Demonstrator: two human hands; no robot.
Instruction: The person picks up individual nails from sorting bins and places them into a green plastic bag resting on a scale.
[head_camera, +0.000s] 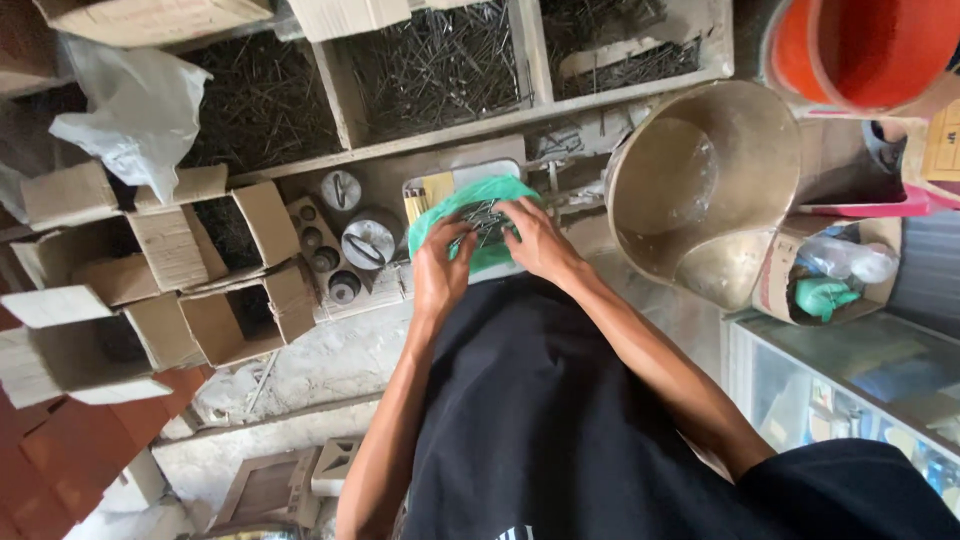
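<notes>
Wooden bins (340, 110) full of dark nails along top. Metal scale weights (368, 240) beside open cardboard boxes (215, 300) at left. White plastic bag (130, 110) upper left. Large brass scale pan (700, 190) at right, orange bucket (860, 50) above it, glass display case (850, 390) lower right.

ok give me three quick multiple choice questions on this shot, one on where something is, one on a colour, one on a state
1. Where is the large metal scoop pan?
A. right of the hands
B. left of the hands
C. under the cardboard boxes

2. What colour is the plastic bag under the hands?
A. red
B. green
C. white

3. How do the hands meet the bag?
A. both away from it
B. only one touches it
C. both on it

Answers: 1 A, it sits to the right; 2 B, green plastic shows; 3 C, left hand and right hand both touch it.
</notes>
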